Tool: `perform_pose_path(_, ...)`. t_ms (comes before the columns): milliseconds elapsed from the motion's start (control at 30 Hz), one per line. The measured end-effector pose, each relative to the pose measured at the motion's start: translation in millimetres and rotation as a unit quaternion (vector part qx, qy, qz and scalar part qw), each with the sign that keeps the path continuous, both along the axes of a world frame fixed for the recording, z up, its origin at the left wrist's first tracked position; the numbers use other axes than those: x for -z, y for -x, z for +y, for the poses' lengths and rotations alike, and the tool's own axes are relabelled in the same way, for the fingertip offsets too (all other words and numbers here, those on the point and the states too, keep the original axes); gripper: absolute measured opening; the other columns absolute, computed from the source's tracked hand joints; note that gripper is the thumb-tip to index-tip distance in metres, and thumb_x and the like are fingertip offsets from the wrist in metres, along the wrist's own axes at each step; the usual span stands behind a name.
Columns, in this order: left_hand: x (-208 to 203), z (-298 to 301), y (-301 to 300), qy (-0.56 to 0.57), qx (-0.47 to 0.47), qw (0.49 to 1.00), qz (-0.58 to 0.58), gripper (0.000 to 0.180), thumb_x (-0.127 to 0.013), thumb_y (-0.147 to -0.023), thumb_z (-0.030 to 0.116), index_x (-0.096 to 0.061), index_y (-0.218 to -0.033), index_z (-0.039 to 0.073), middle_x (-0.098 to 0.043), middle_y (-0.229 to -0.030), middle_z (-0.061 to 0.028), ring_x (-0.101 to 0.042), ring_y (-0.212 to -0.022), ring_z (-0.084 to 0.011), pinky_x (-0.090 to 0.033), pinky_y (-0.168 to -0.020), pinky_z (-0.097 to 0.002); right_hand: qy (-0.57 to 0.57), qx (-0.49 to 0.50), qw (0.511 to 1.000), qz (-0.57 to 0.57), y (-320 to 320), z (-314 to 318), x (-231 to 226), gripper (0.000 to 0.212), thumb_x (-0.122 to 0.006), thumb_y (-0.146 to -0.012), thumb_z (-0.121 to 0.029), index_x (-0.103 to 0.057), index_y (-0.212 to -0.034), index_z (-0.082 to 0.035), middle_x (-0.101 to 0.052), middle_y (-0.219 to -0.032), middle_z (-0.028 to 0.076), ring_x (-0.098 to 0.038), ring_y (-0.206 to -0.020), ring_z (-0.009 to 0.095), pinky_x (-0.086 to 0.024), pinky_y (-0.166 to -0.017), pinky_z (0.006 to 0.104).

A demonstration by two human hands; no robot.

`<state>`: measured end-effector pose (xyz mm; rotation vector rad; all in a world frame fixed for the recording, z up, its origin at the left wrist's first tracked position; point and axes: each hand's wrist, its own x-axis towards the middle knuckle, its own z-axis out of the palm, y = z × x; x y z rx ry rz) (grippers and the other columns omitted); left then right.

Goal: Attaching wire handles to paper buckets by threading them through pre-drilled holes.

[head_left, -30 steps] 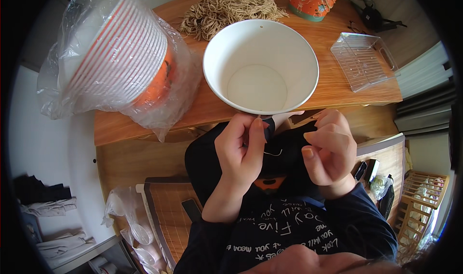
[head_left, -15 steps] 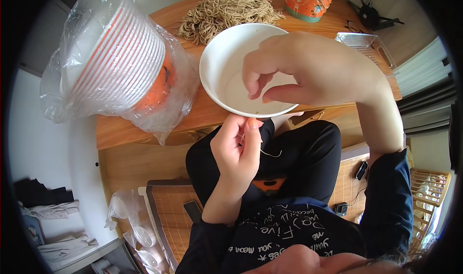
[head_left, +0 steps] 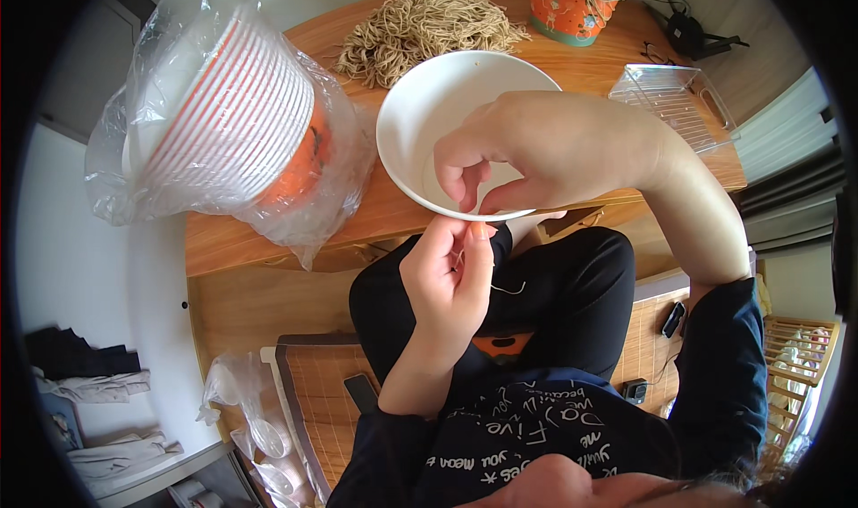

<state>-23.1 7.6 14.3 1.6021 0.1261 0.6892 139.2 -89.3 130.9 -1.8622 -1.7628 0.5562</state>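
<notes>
A white paper bucket (head_left: 420, 88) tilts at the table's front edge, its open mouth facing me. Just below its near rim, my left hand (head_left: 451, 280) is closed in a pinch on a thin pale string (head_left: 509, 289), whose loose end hangs to the right. The thumb and fingertips of that hand touch the outside of the rim. My right hand (head_left: 554, 142) reaches over the mouth from the right. Its bent fingers and thumb come together inside the near wall, opposite the left fingertips. Whatever lies between them is too small to make out.
A plastic-wrapped stack of buckets (head_left: 241, 115) stands at the left. Behind are a heap of beige cords (head_left: 429, 30) and an orange patterned bucket (head_left: 572, 12). A clear tray (head_left: 670, 101) sits at the right, near glasses (head_left: 657, 52) and a black device (head_left: 684, 30).
My right hand has moved down and slightly left, its thumb and fingertips now closer together by the near rim. The left hand keeps its pinch on the string.
</notes>
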Motion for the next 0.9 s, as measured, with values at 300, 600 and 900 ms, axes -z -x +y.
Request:
perform_pose_path(300,4.2,0.2,2.5,0.005,0.002,1.000,-0.011,0.014,-0.056,-0.102,0.010,-0.059,-0.096,-0.002,-0.056,-0.068,0.0000,-0.049,-0.056,-0.0033,-0.036,-0.053,-0.0182,-0.018,0.005,1.000,-0.022,6.7,-1.9,-1.5,0.010,-0.068,-0.083,-0.009,-0.063,-0.091,-0.007,-0.066,-0.080,0.004,-0.066,-0.076,0.020,-0.051,-0.067,0.0335)
perform_pose_path(600,1.1,8.8,22.6,0.098,0.059,0.991,-0.066,0.011,-0.060,-0.099,0.006,-0.054,-0.099,-0.003,-0.068,-0.089,-0.0106,-0.065,-0.076,-0.0112,-0.052,-0.070,-0.0239,-0.354,0.125,0.898,-0.230,46.0,-28.2,8.6,0.031,-0.071,-0.071,0.010,-0.063,-0.096,-0.005,-0.069,-0.088,0.006,-0.062,-0.075,0.025,-0.048,-0.065,0.0370)
perform_pose_path(900,-4.4,14.8,19.9,0.173,0.162,0.971,-0.025,0.015,-0.060,-0.099,0.007,-0.064,-0.107,-0.006,-0.073,-0.106,-0.0155,-0.067,-0.097,-0.0141,-0.052,-0.084,-0.0262,-0.413,0.243,0.852,-0.212,109.4,-37.3,87.7,0.036,-0.079,-0.066,-0.006,-0.066,-0.099,-0.010,-0.070,-0.095,-0.001,-0.060,-0.075,0.018,-0.047,-0.064,0.0317)
